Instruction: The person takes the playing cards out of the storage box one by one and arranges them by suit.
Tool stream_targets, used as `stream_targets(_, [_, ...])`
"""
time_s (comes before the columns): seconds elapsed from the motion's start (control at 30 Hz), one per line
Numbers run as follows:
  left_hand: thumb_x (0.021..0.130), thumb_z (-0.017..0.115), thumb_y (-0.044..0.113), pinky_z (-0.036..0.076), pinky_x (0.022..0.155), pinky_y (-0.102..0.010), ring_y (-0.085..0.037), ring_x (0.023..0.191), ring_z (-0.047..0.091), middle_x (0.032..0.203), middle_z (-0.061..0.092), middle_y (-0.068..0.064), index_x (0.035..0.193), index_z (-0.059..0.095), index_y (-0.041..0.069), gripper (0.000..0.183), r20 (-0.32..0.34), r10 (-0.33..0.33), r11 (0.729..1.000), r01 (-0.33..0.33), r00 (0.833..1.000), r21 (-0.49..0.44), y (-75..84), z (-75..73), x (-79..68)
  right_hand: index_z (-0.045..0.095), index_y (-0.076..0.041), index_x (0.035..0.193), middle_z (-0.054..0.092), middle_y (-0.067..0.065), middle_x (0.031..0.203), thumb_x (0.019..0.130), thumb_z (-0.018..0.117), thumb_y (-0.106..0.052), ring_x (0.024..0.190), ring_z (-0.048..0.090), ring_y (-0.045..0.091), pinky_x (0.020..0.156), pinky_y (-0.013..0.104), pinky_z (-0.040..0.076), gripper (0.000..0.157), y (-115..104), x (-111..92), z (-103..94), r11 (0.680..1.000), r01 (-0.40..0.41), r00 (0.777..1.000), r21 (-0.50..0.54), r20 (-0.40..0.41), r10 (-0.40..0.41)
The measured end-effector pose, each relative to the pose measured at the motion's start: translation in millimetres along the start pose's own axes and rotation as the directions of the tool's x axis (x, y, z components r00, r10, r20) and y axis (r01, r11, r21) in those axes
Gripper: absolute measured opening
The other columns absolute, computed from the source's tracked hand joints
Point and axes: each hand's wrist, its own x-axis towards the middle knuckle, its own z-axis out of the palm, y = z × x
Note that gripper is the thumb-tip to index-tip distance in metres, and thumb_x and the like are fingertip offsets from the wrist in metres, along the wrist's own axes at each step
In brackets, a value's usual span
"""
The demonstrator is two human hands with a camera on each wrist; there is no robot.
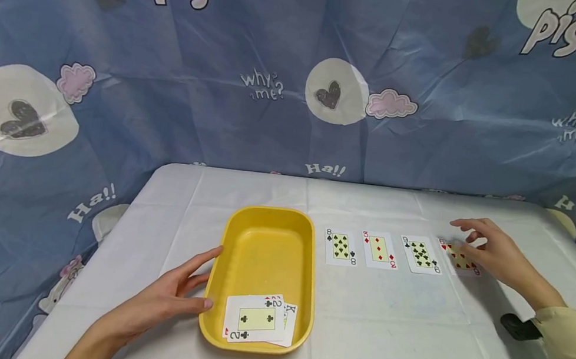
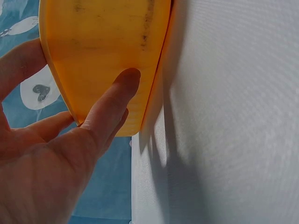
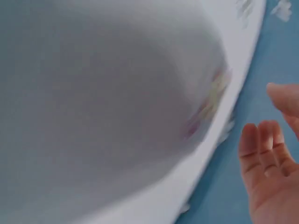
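My left hand (image 1: 164,301) rests against the left side of a yellow tray (image 1: 222,237), thumb and fingers spread along its rim. In the left wrist view the thumb presses on the tray's outer wall (image 2: 107,42). A two of clubs (image 1: 256,319) lies face up inside, overlapping a king (image 1: 290,322) and another card. At the right my right hand (image 1: 498,254) hovers over a red-pipped card (image 1: 465,265), covering part of it, with nothing between its fingers. The right wrist view shows the same hand (image 3: 271,172) with thumb and fingers apart.
Left of that card, an eight of spades (image 1: 341,249), a diamonds card (image 1: 380,250) and a clubs card (image 1: 421,255) lie face up in a row. The white-covered table (image 1: 381,344) meets a blue printed cloth (image 1: 251,128) at its back edge.
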Motion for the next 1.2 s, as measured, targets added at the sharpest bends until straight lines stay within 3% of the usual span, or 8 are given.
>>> stream_targets(0.2, [0.088, 0.075, 0.021, 0.018, 0.112, -0.062, -0.029, 0.146, 0.022, 0.161, 0.016, 0.002, 0.154, 0.028, 0.036, 0.083, -0.003, -0.013, 1.000, 0.013, 1.000, -0.004, -1.4, -1.0, 1.1, 0.057, -0.012, 0.133, 0.055, 0.006, 0.121, 0.092, 0.069, -0.003, 0.091, 0.055, 0.009, 0.063, 0.021, 0.050, 0.044, -41, 15, 17.7, 0.982, 0.096, 0.995, 0.163, -0.020, -0.094])
stream_targets(0.37, [0.088, 0.075, 0.021, 0.019, 0.112, -0.062, -0.030, 0.146, 0.022, 0.162, 0.016, 0.000, 0.155, 0.027, 0.034, 0.083, 0.011, -0.005, 1.000, 0.005, 1.000, 0.000, -1.1, -1.2, 1.0, 0.061, -0.019, 0.127, 0.060, -0.003, 0.122, 0.092, 0.069, -0.007, 0.097, 0.061, 0.012, 0.080, 0.019, 0.050, 0.037, -77, 28, 31.7, 0.950, 0.151, 0.988, 0.274, -0.015, -0.153])
stream_targets(0.6, [0.090, 0.073, 0.020, 0.020, 0.112, -0.061, -0.031, 0.146, 0.021, 0.162, 0.015, -0.002, 0.156, 0.026, 0.033, 0.083, 0.034, 0.017, 1.000, -0.017, 0.999, -0.003, -1.3, -1.6, -0.4, 0.062, -0.023, 0.125, 0.062, -0.005, 0.118, 0.093, 0.069, -0.011, 0.101, 0.063, 0.015, 0.086, 0.026, 0.051, 0.035, -130, 46, 49.4, 0.877, 0.253, 0.956, 0.409, 0.030, -0.291])
stream_targets(0.83, [0.090, 0.073, 0.019, 0.022, 0.112, -0.058, -0.030, 0.146, 0.023, 0.162, 0.014, 0.000, 0.156, 0.026, 0.033, 0.082, 0.032, 0.026, 1.000, -0.026, 0.999, -0.003, -2.3, -2.1, -1.1, 0.061, -0.022, 0.127, 0.062, -0.006, 0.120, 0.093, 0.070, -0.015, 0.104, 0.063, 0.018, 0.088, 0.034, 0.053, 0.036, -190, 55, 76.9, 0.793, 0.313, 0.892, 0.523, 0.124, -0.434])
stream_targets(1.0, [0.091, 0.072, 0.017, 0.024, 0.112, -0.055, -0.030, 0.146, 0.021, 0.162, 0.013, -0.002, 0.156, 0.025, 0.032, 0.082, 0.050, 0.055, 0.998, -0.055, 0.997, -0.012, -3.0, -3.1, -1.4, 0.060, -0.025, 0.128, 0.062, -0.007, 0.120, 0.094, 0.069, -0.017, 0.108, 0.060, 0.023, 0.090, 0.035, 0.051, 0.037, -227, 55, 102.3, 0.742, 0.287, 0.836, 0.606, 0.220, -0.503])
stream_targets(1.2, [0.091, 0.071, 0.018, 0.024, 0.112, -0.056, -0.030, 0.146, 0.020, 0.162, 0.014, -0.002, 0.156, 0.024, 0.032, 0.082, 0.049, 0.050, 0.999, -0.049, 0.998, -0.012, -2.7, -3.2, -1.4, 0.059, -0.024, 0.130, 0.061, 0.003, 0.127, 0.095, 0.068, -0.018, 0.112, 0.059, 0.027, 0.091, 0.032, 0.051, 0.037, -253, 57, 132.0, 0.705, 0.232, 0.735, 0.671, 0.354, -0.579])
